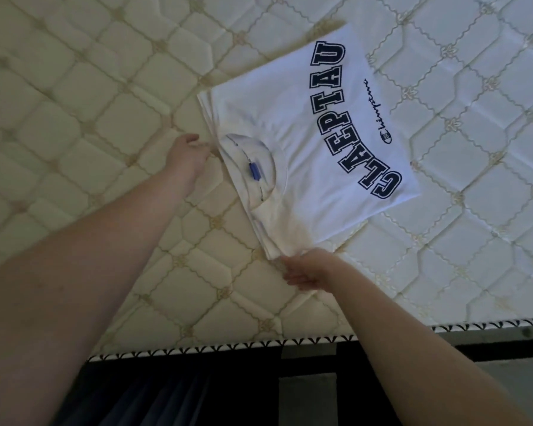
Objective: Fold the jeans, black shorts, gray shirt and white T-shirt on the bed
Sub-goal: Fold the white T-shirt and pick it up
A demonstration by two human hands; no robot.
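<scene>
We see a quilted cream bed (pixel 111 124) with a dark floor (pixel 366 392) at six o'clock. The folded white T-shirt (pixel 293 118) lies at one o'clock; our left hand (pixel 186 153) and right hand (pixel 310 269) pinch its near edge.

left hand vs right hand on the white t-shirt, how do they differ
The left hand is at the collar-end corner of the T-shirt, farther up the mattress; the right hand is at the nearer corner, close to the mattress edge. The left hand's fingers are hidden at the fabric; the right hand's fingers show, curled under the edge. Both meet the same folded side.
</scene>
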